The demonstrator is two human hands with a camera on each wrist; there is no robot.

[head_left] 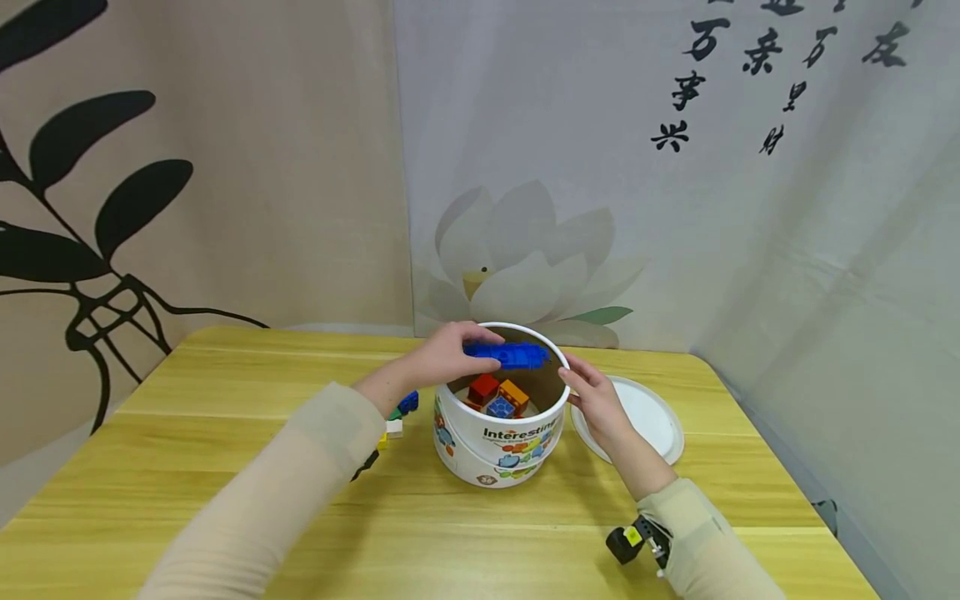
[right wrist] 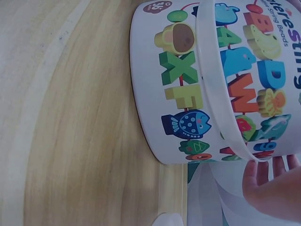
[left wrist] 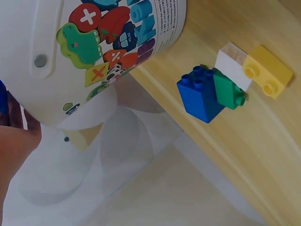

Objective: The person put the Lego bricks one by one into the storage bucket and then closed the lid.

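Note:
My left hand (head_left: pixel 453 354) holds a long blue toy piece (head_left: pixel 516 356) between thumb and fingers, over the mouth of a white bucket (head_left: pixel 491 454). Its exact shape is partly covered by the fingers. Inside the bucket lie a red block (head_left: pixel 483 388), an orange block (head_left: pixel 513 397) and a blue patterned block (head_left: pixel 500 407). On the bucket's right side, my right hand (head_left: pixel 597 400) holds the rim, thumb near the top edge. The right wrist view shows its fingers (right wrist: pixel 263 172) against the outer wall by the white handle (right wrist: pixel 214 70).
A round white lid (head_left: pixel 648 417) lies right of the bucket. To its left sit a blue block (left wrist: pixel 200 96), a green block (left wrist: pixel 226 89), a white block (left wrist: pixel 232 66), a yellow block (left wrist: pixel 268 70) and a black item (head_left: pixel 365 465). A printed curtain (head_left: pixel 525 167) hangs behind the table.

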